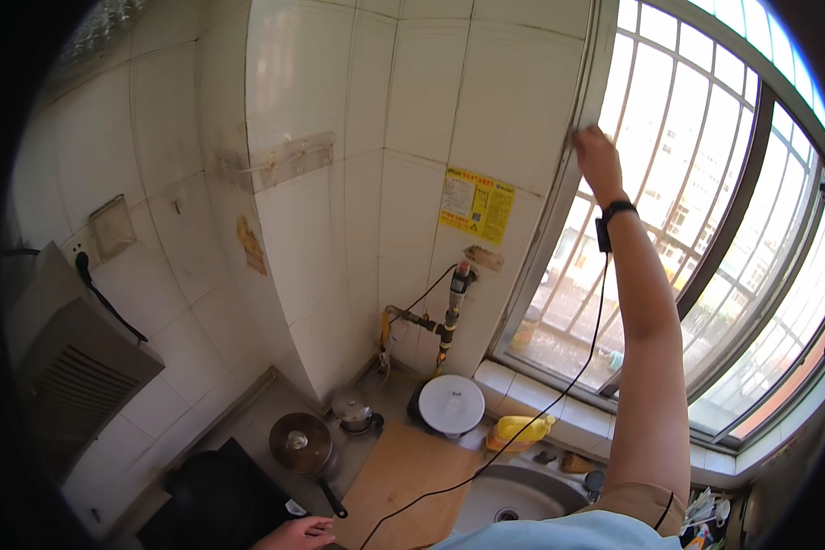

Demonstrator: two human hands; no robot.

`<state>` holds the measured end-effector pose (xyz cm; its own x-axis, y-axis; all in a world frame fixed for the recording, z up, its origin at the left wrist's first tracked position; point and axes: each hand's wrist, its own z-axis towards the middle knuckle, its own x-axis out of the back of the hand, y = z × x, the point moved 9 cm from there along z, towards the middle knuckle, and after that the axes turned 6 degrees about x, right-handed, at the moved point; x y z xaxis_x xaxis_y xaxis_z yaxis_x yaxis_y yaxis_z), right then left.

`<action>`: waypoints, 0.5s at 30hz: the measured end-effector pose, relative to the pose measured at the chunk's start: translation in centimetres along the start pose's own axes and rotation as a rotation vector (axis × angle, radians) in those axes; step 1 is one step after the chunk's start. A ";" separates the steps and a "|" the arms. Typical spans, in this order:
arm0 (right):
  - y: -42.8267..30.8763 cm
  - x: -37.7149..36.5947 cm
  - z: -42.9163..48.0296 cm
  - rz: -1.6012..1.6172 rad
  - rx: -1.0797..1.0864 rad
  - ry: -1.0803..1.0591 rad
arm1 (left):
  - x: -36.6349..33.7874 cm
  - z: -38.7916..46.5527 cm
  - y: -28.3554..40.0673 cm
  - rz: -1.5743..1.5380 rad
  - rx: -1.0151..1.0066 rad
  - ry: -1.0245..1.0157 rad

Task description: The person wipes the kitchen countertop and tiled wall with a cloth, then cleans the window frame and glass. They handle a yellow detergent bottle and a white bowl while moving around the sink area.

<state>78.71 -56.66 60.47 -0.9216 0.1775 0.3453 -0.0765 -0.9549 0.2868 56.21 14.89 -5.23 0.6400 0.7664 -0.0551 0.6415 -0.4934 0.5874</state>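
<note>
My right hand [597, 161] is raised to the left side of the metal window frame [560, 185]. Its fingers are bent at the frame's edge; whether they pinch something small there cannot be made out. A black band with a small device and a long black cable [599, 309] is on that wrist. Low in the view, my left hand [302, 534] is partly cut off by the lower edge, beside the black stove [247, 440] and the wooden cutting board [402, 481]. Nothing shows in its fingers. Outside the window stand metal bars [660, 124].
A lidded pan [301, 443] with a black handle, a small lidded pot [352, 411] and a white round lid [452, 404] stand behind the board. A yellow bottle [520, 432] lies by the sink [522, 498]. Gas pipes [447, 330] run up the corner; a range hood [75, 385] is left.
</note>
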 end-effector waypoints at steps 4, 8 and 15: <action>0.6 3.4 3.1 0.132 -0.235 0.292 | 1.1 0.8 -2.7 -0.149 0.319 -0.050; -0.8 5.4 2.5 0.502 -0.458 0.399 | 0.7 -2.4 -0.6 0.017 -0.093 -0.137; -10.6 3.6 -2.3 0.267 0.124 0.170 | -1.9 -5.7 3.9 0.133 -0.213 -0.031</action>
<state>75.39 -46.43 56.63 -0.9538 -0.1272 0.2722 0.2135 -0.9242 0.3165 55.06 13.83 1.72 0.7274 0.6861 0.0116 0.4491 -0.4888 0.7480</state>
